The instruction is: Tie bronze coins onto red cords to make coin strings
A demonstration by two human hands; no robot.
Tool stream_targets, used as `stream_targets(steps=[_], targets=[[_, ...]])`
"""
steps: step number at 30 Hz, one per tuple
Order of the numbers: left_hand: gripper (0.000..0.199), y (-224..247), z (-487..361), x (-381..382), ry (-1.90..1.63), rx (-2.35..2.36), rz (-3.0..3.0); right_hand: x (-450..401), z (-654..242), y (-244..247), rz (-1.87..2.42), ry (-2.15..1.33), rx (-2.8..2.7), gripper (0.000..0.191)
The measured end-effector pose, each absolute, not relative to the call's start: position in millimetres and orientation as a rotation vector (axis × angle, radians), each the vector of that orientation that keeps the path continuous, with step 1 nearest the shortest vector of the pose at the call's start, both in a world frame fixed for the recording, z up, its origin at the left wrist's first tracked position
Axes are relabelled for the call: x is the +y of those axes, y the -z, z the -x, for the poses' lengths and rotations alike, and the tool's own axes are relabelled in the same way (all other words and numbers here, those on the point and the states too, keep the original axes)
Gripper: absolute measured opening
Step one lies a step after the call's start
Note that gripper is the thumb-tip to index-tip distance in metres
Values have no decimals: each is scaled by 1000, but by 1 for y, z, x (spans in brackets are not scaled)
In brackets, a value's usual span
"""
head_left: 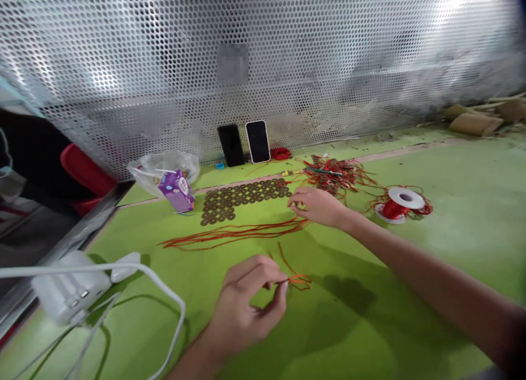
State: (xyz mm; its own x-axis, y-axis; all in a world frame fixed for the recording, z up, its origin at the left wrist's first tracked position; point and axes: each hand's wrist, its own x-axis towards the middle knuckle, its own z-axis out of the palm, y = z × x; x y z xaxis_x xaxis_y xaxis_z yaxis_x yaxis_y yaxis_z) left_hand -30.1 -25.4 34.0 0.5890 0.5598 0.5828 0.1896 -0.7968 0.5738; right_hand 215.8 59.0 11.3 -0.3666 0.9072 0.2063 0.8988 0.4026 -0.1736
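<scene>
My left hand point(249, 303) is closed in a pinch on a short red cord point(299, 281), whose small loops and loose ends stick out past the fingertips. Farther off, my right hand point(316, 205) has its thumb and fingertips curled together, beside the right end of rows of bronze-coloured coins with centre holes point(242, 196). What those fingertips hold, if anything, is too small to see. Just below the coins, a bundle of long red cords point(230, 234) stretches across the green table, its right end near my right hand.
Behind my right hand lies a tangled heap of red cords and coins point(335, 171). A white spool of red cord point(402, 204) stands to the right. Two phones point(258, 142) lean against the perforated metal panel. At left are a purple carton point(177, 191), a plastic bag and a white charger point(72, 287) with cables.
</scene>
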Motion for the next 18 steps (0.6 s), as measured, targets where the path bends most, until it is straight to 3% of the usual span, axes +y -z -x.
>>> stream_targets(steps=[11, 18], targets=[[12, -22, 27, -18, -1067, 524, -2463, 141, -85, -29, 1293, -73, -2723, 22], [11, -17, 28, -15, -1041, 537, -2478, 148, -80, -31, 1326, -91, -2646, 18]])
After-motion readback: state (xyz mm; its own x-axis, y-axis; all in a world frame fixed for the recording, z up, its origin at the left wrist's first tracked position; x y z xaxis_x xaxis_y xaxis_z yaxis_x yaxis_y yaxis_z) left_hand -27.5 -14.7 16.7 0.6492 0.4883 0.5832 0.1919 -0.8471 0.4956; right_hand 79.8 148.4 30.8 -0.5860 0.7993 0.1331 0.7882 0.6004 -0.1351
